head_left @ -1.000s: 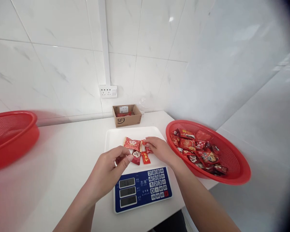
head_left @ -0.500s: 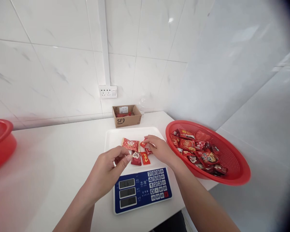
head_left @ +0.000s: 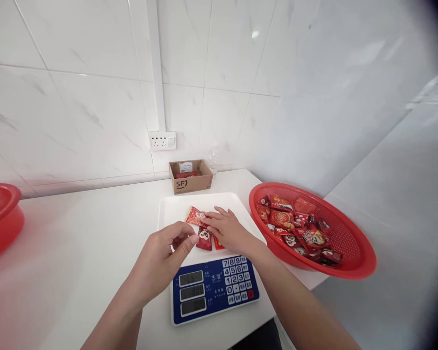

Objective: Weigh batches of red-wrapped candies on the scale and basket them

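On the white weighing pan of a digital scale lie several red-wrapped snack packets. A patterned packet is at the back, with a dark red packet in front of it and a bright red packet to the right. My right hand reaches over them from the right, palm down and fingers stretched, covering part of the patterned and bright red packets. My left hand hovers left of the packets, thumb and fingertips pinched; whatever may be between them is hidden.
A tilted red colander basket with several packets stands at the right, over the table edge. Behind the scale is a cardboard box with red packets inside. Part of another red basket shows at far left. A socket is on the wall.
My right hand has moved left and slightly down over the packets, now covering the small ones on the right. My left hand holds its place and pinch.
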`<state>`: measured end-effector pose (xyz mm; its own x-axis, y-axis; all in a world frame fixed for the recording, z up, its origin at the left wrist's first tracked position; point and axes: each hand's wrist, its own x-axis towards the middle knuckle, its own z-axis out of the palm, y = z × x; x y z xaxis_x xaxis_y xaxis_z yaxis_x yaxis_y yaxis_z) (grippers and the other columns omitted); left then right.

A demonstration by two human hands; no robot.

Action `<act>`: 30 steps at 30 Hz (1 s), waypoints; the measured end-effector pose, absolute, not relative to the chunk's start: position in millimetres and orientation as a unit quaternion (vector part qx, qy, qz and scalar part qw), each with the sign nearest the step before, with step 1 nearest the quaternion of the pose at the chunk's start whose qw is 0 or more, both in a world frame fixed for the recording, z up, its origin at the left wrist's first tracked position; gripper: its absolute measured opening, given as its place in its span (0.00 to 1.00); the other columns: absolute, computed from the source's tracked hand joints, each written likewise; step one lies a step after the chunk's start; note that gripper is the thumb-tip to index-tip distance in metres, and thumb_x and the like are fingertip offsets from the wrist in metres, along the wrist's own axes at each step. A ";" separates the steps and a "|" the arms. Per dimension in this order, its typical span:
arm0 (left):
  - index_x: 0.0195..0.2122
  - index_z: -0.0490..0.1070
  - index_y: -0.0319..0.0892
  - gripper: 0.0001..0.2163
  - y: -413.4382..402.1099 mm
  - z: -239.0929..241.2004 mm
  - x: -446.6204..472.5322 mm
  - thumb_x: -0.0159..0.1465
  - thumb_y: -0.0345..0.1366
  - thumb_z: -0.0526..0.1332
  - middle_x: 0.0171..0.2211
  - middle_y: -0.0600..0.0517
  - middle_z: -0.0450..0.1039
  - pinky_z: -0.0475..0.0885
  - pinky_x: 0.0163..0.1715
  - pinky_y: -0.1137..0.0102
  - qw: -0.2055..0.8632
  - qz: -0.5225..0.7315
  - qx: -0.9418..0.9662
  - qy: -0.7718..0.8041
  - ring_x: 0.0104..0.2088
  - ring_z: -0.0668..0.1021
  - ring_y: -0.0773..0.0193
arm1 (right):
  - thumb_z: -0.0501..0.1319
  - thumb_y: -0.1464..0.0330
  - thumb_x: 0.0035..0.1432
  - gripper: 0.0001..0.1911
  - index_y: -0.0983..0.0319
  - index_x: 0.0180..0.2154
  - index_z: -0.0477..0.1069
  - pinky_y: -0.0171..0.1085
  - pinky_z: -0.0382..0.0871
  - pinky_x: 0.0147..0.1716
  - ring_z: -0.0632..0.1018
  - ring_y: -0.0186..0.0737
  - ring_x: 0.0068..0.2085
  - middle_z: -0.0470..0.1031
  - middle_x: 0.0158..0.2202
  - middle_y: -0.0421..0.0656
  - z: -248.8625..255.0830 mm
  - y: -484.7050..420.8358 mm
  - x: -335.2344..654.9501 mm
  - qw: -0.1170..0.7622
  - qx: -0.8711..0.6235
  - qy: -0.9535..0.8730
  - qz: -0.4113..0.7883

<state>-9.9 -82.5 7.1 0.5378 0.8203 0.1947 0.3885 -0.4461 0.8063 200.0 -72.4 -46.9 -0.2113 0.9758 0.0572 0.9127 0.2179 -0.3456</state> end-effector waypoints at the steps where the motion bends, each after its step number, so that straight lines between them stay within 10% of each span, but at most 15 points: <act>1: 0.29 0.67 0.44 0.12 -82.4 6.7 -10.0 0.64 0.43 0.52 0.26 0.56 0.69 0.64 0.25 0.75 0.365 0.295 0.797 0.381 0.27 0.69 0.68 | 0.46 0.67 0.65 0.20 0.54 0.56 0.65 0.59 0.44 0.59 0.54 0.53 0.63 0.62 0.60 0.40 -46.4 -72.8 200.7 0.130 -0.620 -0.765 0.117; 15: 0.31 0.68 0.45 0.12 -78.9 3.5 -10.1 0.65 0.44 0.50 0.27 0.57 0.70 0.64 0.25 0.74 0.355 0.260 0.809 0.391 0.27 0.70 0.67 | 0.51 0.73 0.60 0.19 0.62 0.51 0.71 0.48 0.57 0.57 0.64 0.46 0.57 0.68 0.54 0.49 -48.7 -86.3 235.9 0.210 -0.652 -0.725 0.072; 30: 0.51 0.68 0.49 0.14 -69.7 -29.1 7.3 0.65 0.38 0.52 0.53 0.49 0.67 0.64 0.53 0.58 0.253 0.120 0.918 0.281 0.56 0.65 0.55 | 0.55 0.72 0.59 0.12 0.58 0.40 0.76 0.42 0.65 0.46 0.71 0.43 0.45 0.72 0.41 0.45 -45.8 -102.6 228.3 0.241 -0.659 -0.701 0.126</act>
<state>7.3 -69.7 -29.1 0.8136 0.5762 0.0778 0.4551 -0.7144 0.5316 228.3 -102.6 -45.8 -0.0153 0.9850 0.1718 0.8634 0.0997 -0.4946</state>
